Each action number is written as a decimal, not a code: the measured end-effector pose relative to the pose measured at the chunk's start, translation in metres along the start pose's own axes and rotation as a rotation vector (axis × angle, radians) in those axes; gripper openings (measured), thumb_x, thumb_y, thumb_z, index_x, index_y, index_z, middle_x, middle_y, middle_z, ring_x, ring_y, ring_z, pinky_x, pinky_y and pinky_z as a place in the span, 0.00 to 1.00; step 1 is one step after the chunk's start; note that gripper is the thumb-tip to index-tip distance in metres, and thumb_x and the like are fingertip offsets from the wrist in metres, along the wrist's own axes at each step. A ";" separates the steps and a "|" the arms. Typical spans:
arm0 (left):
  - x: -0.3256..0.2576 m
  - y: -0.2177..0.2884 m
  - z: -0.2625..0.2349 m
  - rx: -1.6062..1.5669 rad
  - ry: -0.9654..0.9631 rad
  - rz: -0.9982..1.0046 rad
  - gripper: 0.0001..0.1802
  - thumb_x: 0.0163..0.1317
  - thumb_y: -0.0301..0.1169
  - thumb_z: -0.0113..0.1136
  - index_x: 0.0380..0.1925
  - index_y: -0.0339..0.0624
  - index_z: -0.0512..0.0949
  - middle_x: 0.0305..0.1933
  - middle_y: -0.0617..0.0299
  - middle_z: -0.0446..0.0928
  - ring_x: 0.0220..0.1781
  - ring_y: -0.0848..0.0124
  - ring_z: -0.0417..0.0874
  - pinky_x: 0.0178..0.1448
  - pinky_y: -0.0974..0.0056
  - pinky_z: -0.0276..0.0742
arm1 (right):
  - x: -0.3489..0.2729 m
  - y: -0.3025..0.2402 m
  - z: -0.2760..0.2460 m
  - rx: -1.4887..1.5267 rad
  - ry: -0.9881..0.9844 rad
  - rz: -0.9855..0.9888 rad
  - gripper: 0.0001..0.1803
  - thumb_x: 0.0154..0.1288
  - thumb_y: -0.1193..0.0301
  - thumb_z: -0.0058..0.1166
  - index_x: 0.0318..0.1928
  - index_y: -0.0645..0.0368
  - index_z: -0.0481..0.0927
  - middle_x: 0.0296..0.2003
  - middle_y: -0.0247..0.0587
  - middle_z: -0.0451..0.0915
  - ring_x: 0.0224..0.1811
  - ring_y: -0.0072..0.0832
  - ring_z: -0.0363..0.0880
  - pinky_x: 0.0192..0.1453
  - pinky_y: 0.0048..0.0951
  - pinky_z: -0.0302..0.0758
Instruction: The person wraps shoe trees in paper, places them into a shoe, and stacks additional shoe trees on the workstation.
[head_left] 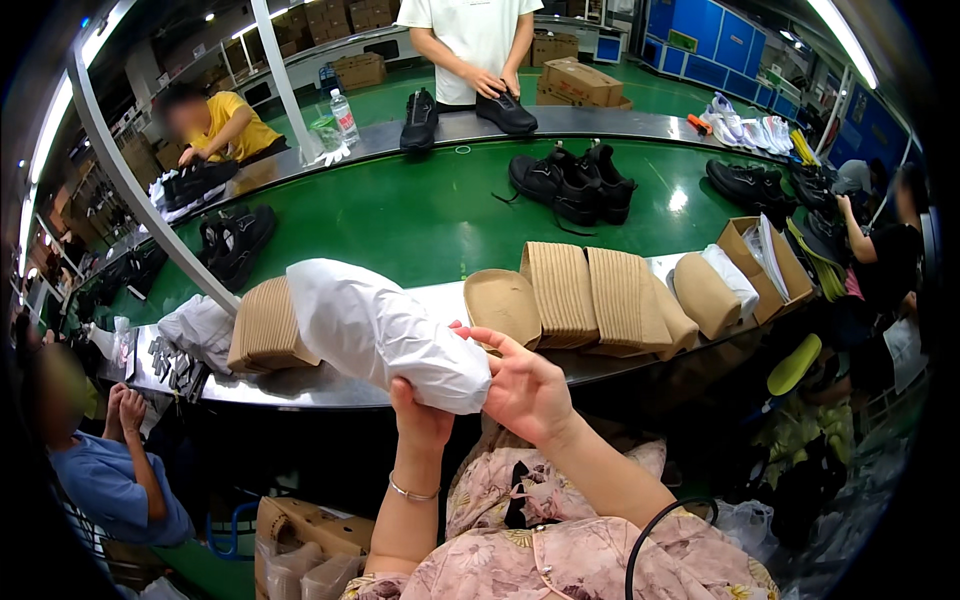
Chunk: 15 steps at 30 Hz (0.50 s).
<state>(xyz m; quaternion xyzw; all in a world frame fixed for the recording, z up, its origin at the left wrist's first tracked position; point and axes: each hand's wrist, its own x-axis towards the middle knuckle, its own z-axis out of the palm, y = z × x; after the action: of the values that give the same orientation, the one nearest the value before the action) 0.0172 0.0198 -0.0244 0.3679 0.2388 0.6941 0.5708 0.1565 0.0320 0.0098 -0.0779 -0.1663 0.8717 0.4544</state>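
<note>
A long, crumpled bundle wrapped in white paper (385, 325) is held up over the near edge of the bench; what the paper covers is hidden. My left hand (424, 412) grips its lower end from beneath, thumb along the side. At that same end, my right hand (528, 390) has its fingers stretched apart, the fingertips by or against the paper. Behind the bundle on the left stands a stack of ribbed brown cardboard forms (268, 325). To the right are more brown forms (560, 295), stacked in a row along the metal ledge.
A green conveyor belt (400, 220) carries black shoes (573, 182). An open cardboard box (765, 265) ends the row of forms. White crumpled paper (200, 328) lies left. Co-workers handle shoes across the belt; a person in blue (120, 485) is at lower left. A cardboard box (310, 535) stands below.
</note>
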 end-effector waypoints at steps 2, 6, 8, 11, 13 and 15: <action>-0.001 -0.007 -0.002 -0.057 0.011 -0.013 0.57 0.49 0.71 0.48 0.63 0.32 0.56 0.60 0.44 0.67 0.63 0.55 0.68 0.67 0.55 0.62 | 0.000 0.002 0.004 0.098 0.036 0.026 0.26 0.65 0.61 0.45 0.58 0.65 0.62 0.56 0.47 0.69 0.61 0.38 0.66 0.67 0.42 0.60; -0.006 -0.013 -0.002 -0.046 -0.045 -0.049 0.56 0.47 0.69 0.54 0.62 0.32 0.58 0.60 0.47 0.68 0.63 0.57 0.68 0.67 0.56 0.62 | 0.011 0.013 0.002 0.097 0.248 -0.016 0.18 0.68 0.59 0.46 0.46 0.64 0.73 0.46 0.42 0.75 0.52 0.30 0.73 0.59 0.34 0.68; -0.007 -0.017 0.000 0.007 -0.057 -0.043 0.55 0.46 0.68 0.57 0.61 0.32 0.59 0.60 0.49 0.68 0.63 0.59 0.68 0.67 0.56 0.62 | 0.014 0.018 -0.013 0.008 0.244 -0.082 0.16 0.69 0.62 0.45 0.45 0.63 0.74 0.44 0.42 0.76 0.50 0.29 0.74 0.57 0.32 0.70; -0.013 -0.025 -0.004 0.049 0.015 -0.008 0.54 0.45 0.67 0.59 0.60 0.32 0.61 0.60 0.52 0.69 0.62 0.60 0.69 0.67 0.57 0.62 | 0.016 0.022 -0.014 -0.129 0.264 -0.181 0.13 0.71 0.67 0.43 0.46 0.64 0.72 0.42 0.42 0.76 0.44 0.26 0.75 0.52 0.28 0.72; -0.013 -0.022 0.000 0.055 0.011 0.010 0.54 0.45 0.68 0.58 0.61 0.34 0.60 0.60 0.50 0.69 0.62 0.60 0.69 0.66 0.56 0.63 | 0.014 0.023 -0.012 -0.321 0.342 -0.269 0.13 0.71 0.67 0.41 0.47 0.64 0.71 0.42 0.42 0.76 0.43 0.25 0.75 0.51 0.26 0.71; -0.015 -0.016 0.000 0.050 0.016 0.031 0.54 0.46 0.68 0.57 0.61 0.35 0.60 0.59 0.49 0.69 0.62 0.60 0.69 0.65 0.56 0.64 | 0.013 0.024 -0.025 -0.759 0.335 -0.394 0.16 0.72 0.66 0.41 0.51 0.65 0.67 0.44 0.43 0.74 0.46 0.26 0.74 0.52 0.26 0.70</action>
<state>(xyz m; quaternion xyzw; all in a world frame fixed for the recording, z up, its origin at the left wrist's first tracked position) 0.0280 0.0086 -0.0399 0.3804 0.2548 0.6997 0.5485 0.1375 0.0357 -0.0222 -0.3455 -0.4099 0.6213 0.5716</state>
